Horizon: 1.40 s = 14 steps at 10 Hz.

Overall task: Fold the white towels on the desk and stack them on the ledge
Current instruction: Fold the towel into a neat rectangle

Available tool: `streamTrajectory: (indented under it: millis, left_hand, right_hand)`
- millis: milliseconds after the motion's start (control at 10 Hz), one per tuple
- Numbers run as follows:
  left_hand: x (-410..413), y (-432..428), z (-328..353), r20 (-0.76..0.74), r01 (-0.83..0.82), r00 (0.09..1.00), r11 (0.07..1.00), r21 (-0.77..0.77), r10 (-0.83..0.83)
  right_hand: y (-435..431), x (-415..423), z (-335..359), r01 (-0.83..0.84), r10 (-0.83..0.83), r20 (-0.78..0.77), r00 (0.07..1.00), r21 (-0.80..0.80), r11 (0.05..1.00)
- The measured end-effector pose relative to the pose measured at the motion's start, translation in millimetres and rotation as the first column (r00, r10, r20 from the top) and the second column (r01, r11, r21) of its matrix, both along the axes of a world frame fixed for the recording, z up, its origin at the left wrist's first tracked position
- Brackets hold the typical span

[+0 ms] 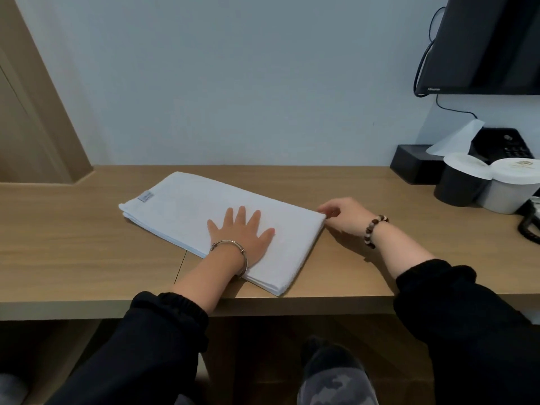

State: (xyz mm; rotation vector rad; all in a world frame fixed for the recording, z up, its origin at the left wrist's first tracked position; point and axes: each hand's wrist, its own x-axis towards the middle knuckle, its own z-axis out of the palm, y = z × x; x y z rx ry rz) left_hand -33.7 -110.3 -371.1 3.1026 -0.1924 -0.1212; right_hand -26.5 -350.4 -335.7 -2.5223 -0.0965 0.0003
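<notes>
A white towel (187, 206), folded into a long strip of several layers, lies slanted across the wooden desk (73, 238), from back left to front right. A small grey label sits at its far left end. My left hand (242, 230) rests flat on the towel with fingers spread. My right hand (342, 213) pinches the towel's far right corner with curled fingers.
At the back right stand a black tissue box (415, 163), a black phone (502, 146), a black cup (458, 182) and a white cup (510, 188), both with lids. A wall-mounted TV (485, 45) hangs above them. The desk's front edge runs just under my forearms.
</notes>
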Motion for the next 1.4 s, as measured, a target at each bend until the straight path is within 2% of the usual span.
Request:
streamTrajectory:
  millis: [100,400,600,700,900,1100,1200,1300,1400]
  left_hand:
    - [-1.2,-0.1,-1.5,0.022,0.002,1.000,1.000,0.009,-0.002]
    - [-1.7,1.8,-3.1,0.050,-0.005,0.999,1.000,0.008,0.005]
    - [-1.0,-0.4,-5.8,0.066,-0.019,0.998,1.000,-0.003,0.019]
    - [-0.5,0.7,-6.2,0.065,-0.022,0.998,1.000,-0.001,0.022]
    - [-1.0,0.1,-5.0,0.067,-0.022,0.998,1.000,-0.004,0.022]
    - [-2.4,1.3,-5.3,0.066,-0.039,0.997,0.999,-0.024,0.041]
    - [-3.4,-2.6,-4.8,0.049,-0.067,0.996,0.997,-0.026,0.068]
    - [-5.0,-5.9,-4.1,0.040,-0.116,0.992,0.992,-0.045,0.118]
    - [-5.6,-6.7,-2.7,0.042,-0.149,0.987,0.986,-0.075,0.152]
  right_hand:
    - [3.6,4.5,-5.7,-0.025,0.023,0.062,0.998,0.034,0.999]
    - [-9.1,11.2,-5.2,0.048,-0.048,0.013,0.999,-0.015,0.999]
    - [-12.5,20.1,6.8,0.088,-0.073,-0.196,0.978,0.069,0.994]
    - [9.7,26.6,10.5,0.053,-0.074,-0.231,0.970,-0.095,0.994]
    - [40.6,34.0,9.6,0.025,-0.084,-0.210,0.974,-0.269,0.963]
    - [37.0,28.8,-10.3,0.201,-0.213,0.014,0.977,-0.394,0.897]
    - [47.7,18.5,-8.6,0.286,-0.211,0.197,0.957,-0.554,0.782]
    - [70.4,6.9,-1.0,0.318,-0.095,0.392,0.915,-0.556,0.768]
    - [89.5,-9.9,-14.7,0.139,-0.045,0.196,0.980,-0.499,0.855]
